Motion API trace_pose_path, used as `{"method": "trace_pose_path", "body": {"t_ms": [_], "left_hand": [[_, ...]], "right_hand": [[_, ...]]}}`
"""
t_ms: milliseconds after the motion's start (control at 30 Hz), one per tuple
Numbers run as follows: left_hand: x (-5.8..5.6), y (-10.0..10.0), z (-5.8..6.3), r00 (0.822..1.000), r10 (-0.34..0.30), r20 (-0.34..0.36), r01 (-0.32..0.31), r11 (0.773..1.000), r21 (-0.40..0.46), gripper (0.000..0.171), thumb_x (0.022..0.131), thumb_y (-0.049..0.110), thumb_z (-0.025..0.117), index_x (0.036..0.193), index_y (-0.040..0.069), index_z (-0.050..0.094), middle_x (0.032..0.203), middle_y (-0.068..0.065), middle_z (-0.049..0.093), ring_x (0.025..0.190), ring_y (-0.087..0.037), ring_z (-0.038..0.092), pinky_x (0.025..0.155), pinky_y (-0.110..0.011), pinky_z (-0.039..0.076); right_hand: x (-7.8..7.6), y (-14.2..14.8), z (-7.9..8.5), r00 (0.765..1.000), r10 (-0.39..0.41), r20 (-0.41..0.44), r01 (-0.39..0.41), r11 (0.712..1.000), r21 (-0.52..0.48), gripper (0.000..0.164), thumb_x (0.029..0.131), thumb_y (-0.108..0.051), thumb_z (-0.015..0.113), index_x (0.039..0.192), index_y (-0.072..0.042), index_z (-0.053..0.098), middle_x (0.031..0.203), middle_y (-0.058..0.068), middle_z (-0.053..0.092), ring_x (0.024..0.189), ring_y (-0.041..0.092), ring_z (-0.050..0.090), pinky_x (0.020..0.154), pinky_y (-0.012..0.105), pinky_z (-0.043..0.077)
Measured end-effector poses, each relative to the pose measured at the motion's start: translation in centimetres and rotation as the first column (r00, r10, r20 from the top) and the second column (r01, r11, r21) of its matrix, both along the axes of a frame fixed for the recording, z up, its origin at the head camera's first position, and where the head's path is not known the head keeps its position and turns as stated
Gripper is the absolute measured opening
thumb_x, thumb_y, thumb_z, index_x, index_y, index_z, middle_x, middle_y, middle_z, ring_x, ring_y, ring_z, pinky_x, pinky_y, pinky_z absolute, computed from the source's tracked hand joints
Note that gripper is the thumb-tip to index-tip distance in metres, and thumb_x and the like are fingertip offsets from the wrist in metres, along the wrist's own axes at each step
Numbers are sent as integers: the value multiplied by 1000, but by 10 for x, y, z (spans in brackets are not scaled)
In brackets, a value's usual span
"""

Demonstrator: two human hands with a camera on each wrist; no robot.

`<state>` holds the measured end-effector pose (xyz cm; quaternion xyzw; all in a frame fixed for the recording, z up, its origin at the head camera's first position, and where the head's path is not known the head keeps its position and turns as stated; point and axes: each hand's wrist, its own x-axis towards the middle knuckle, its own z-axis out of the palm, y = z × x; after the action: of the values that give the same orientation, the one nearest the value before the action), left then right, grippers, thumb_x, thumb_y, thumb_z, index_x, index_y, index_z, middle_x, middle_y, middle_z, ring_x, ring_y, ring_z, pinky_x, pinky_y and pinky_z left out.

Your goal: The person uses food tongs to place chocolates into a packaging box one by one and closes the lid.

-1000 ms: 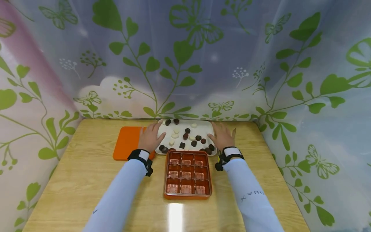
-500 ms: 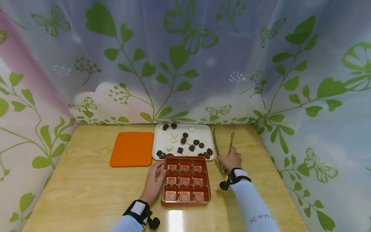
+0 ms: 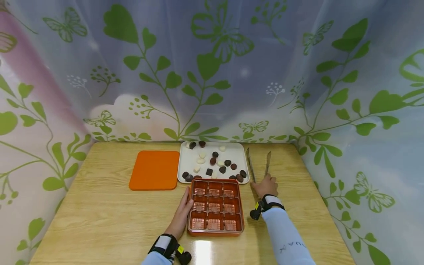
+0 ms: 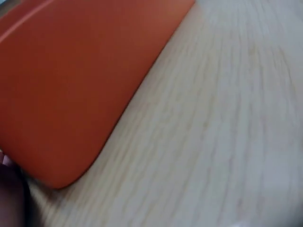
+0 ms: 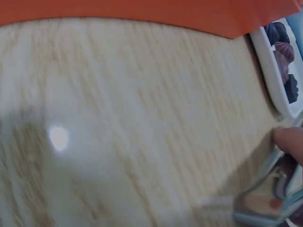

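An orange box (image 3: 215, 233) with a brown insert of several square compartments stands before me. Along its left side lies my left hand (image 3: 180, 219), fingers extended and touching the wall. My right hand (image 3: 266, 186) grips metal tongs (image 3: 250, 165) near their joined end, right of the box; the two arms spread apart and point away from me. In the right wrist view, the thumb (image 5: 289, 141) lies along the shiny bend of the tongs (image 5: 260, 203). Behind the box, a white tray (image 3: 232, 150) bears several dark and white chocolates (image 3: 213, 161).
A flat orange lid-like square (image 3: 154, 170) lies left of the tray. The wooden table (image 3: 99, 209) ends at a patterned curtain (image 3: 232, 106) at the back and on both sides. The box's front wall shows in the left wrist view, close to the camera.
My left hand has come back from the tray's left edge to the box's side. My right hand has drawn back from the tray's right edge and now holds the tongs.
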<state>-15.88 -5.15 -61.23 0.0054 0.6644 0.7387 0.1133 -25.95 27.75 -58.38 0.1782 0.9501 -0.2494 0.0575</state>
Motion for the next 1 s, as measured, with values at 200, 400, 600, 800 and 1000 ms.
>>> {"method": "trace_pose_path", "body": {"t_ms": [200,400,600,800,1000], "left_hand": [[2,4,1,1000,-21,-18,20,1000,-21,64,101,39,39,152,29,2,157,3,0,143,-23,0,114,-53,5],[3,5,1,999,-27,-39,26,999,-29,65,101,35,40,152,28,1,157,3,-1,143,-21,-1,114,-52,5],[5,4,2,998,-43,-47,42,999,-27,64,102,31,38,152,27,-1,157,2,-3,143,-22,-2,114,-52,5],[10,1,20,996,-72,-46,72,997,10,64,103,20,37,152,20,-4,157,-3,-6,142,-24,-4,114,-51,4],[13,1,31,995,-82,-58,81,997,-13,63,103,20,36,152,17,-4,157,-5,-5,143,-25,-3,114,-52,5]], "right_hand": [[5,-3,1,998,-36,-47,37,999,35,81,83,-48,63,134,8,32,123,31,34,106,53,43,78,64,43],[4,-1,-2,997,-52,-62,54,998,30,74,85,-45,58,131,9,34,119,33,38,105,53,44,81,63,41],[4,1,0,1000,4,-18,-3,999,33,67,91,-37,52,131,11,28,121,34,38,104,51,46,80,62,43],[3,6,-1,995,95,9,-95,995,37,59,96,-27,42,130,17,21,116,38,38,86,48,55,72,55,49],[6,15,5,999,33,-18,-33,999,2,62,94,-35,41,129,15,25,103,33,54,81,44,59,66,54,48]]}}
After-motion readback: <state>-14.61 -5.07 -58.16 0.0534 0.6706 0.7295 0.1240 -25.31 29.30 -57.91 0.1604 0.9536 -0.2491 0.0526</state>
